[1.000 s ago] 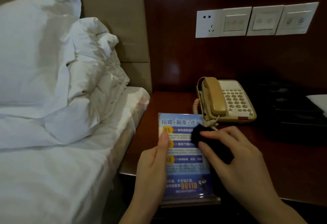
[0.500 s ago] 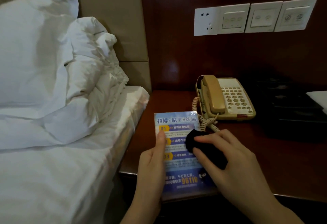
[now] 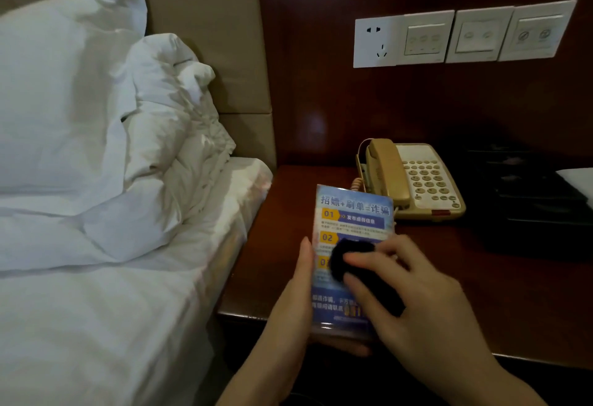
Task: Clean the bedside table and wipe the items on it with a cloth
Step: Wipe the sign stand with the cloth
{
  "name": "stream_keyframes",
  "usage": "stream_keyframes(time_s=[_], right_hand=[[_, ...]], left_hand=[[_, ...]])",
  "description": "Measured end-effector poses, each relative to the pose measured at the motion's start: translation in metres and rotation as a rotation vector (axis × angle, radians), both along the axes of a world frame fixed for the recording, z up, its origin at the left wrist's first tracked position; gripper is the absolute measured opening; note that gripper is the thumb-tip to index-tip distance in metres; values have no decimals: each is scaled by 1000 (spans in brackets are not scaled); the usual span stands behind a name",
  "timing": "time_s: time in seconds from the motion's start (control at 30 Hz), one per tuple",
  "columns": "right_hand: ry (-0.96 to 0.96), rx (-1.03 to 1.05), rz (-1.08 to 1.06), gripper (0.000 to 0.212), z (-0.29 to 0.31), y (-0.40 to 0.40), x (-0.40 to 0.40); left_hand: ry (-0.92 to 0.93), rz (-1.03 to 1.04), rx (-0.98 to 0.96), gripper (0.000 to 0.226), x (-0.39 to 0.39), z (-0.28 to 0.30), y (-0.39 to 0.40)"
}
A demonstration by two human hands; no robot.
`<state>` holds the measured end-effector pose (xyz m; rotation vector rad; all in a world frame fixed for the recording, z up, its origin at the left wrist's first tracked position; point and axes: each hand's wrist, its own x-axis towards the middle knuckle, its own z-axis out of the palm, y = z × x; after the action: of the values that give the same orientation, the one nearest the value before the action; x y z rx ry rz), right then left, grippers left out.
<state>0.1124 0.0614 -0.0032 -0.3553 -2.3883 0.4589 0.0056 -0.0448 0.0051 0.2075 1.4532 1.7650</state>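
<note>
Left hand [image 3: 296,303] grips sign [image 3: 351,222] edge; right hand [image 3: 414,303] fingers pinch cloth [image 3: 349,258]

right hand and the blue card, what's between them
In the head view a black cloth lies between them: the right hand grips it and presses it on the face of the blue card, which the left hand holds by its edge.

Bare tabletop [image 3: 481,277] right; telephone [image 3: 414,181] (black tray [image 3: 529,213] too) behind.
</note>
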Motion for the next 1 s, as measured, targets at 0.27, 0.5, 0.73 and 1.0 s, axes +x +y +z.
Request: stream_keyframes(time_s=[0.27,0.5,0.73,1.0], right_hand=[[75,-84,-62,35,11,8,-9],[-58,22,19,31,4,-14,-14],[65,-55,-79,33,4,-3,-19],[-142,42,-31,34,4,-15,-17]], left_hand=[[107,19,20,62,4,-16,4],[69,95,109,61,-9,-34,10],[295,-17,-46,28,-1,-27,5],[234,67,-106,55,-7,-37,4]])
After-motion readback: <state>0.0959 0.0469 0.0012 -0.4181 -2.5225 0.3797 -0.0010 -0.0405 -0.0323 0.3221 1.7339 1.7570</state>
